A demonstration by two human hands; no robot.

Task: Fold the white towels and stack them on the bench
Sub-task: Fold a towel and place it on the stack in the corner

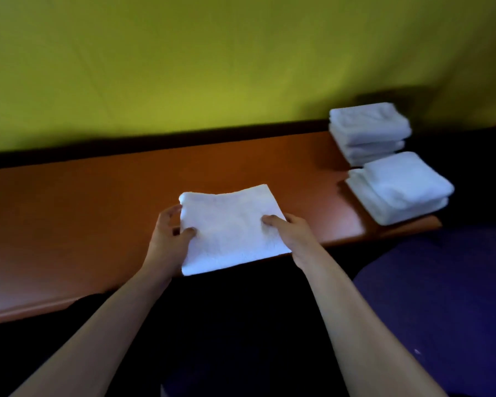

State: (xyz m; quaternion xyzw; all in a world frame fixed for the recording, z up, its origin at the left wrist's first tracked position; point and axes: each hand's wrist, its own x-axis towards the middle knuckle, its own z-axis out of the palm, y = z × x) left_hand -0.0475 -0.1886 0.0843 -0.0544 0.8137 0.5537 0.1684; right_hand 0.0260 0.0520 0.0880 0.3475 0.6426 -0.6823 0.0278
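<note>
A folded white towel [229, 227] lies over the front edge of the orange-brown bench [98, 202], its near corner hanging past the edge. My left hand [169, 233] grips the towel's left side, thumb on top and fingers curled at the edge. My right hand [287, 230] holds its right side, thumb pressed on top and fingers hidden beneath. At the bench's right end sit two stacks of folded white towels: a far stack [368, 130] by the wall and a near stack [401, 187] at the front.
A yellow-green wall [212, 67] rises behind the bench, with a dark strip along its base. Dark floor lies below the bench front. A purple rounded surface [441, 296] sits at the lower right.
</note>
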